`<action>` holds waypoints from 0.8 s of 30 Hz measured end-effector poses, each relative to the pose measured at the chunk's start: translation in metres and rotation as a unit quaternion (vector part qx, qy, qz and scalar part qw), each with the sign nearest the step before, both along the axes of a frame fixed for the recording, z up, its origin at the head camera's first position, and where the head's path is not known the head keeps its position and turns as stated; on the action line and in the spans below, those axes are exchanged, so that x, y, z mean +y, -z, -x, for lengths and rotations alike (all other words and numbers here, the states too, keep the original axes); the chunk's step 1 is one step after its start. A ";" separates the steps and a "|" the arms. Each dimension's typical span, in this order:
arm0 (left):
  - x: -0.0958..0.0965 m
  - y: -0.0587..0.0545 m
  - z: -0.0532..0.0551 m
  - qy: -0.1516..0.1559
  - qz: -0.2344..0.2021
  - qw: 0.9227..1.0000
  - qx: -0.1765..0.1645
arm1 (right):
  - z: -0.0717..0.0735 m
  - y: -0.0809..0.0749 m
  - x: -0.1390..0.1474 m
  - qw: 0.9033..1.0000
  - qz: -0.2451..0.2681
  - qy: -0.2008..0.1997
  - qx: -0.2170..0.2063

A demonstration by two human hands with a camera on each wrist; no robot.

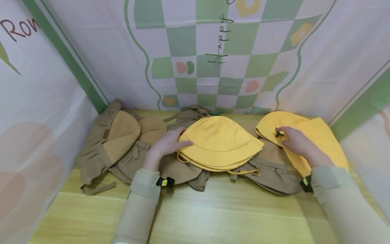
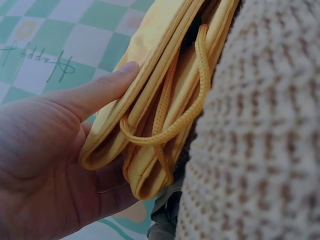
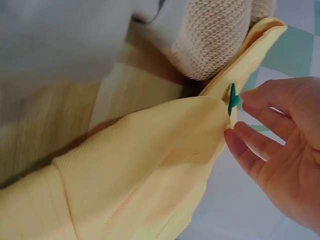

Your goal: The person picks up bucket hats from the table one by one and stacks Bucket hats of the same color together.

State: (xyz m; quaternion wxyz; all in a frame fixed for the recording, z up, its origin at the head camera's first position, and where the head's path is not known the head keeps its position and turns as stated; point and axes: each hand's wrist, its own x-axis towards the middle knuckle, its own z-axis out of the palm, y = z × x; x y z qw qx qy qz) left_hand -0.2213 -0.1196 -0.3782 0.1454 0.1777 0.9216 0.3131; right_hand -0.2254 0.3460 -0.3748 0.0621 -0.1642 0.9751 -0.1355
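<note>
A stack of yellow bucket hats (image 1: 219, 139) sits in the middle, brims downward, a yellow cord (image 2: 172, 135) looping from its edge. My left hand (image 1: 168, 142) grips the stack's left brim, thumb on the outside and the other fingers behind it. To the right, another yellow hat (image 1: 320, 142) lies over brown ones, with a small green leaf-shaped piece (image 3: 233, 100) on it. At that piece, my right hand (image 3: 285, 135) has its fingers loosely bent, fingertips right beside the leaf and the yellow cloth.
Brown hats with tan knitted parts (image 1: 122, 135) are heaped on the left of the wooden table (image 1: 213, 210). More brown hat cloth (image 1: 274, 169) lies under the yellow ones. A printed, green-checked curtain (image 1: 210, 61) hangs along the back.
</note>
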 end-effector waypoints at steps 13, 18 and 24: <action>0.000 -0.002 -0.001 0.007 0.001 1.000 0.001 | 0.006 0.018 0.013 0.999 -0.043 0.001 -0.005; 0.001 -0.002 -0.002 0.005 0.003 1.000 0.003 | 0.006 0.020 0.014 0.998 -0.056 -0.008 0.030; 0.001 -0.002 -0.001 0.004 -0.003 1.000 0.000 | 0.000 0.017 0.015 0.995 -0.078 0.006 0.069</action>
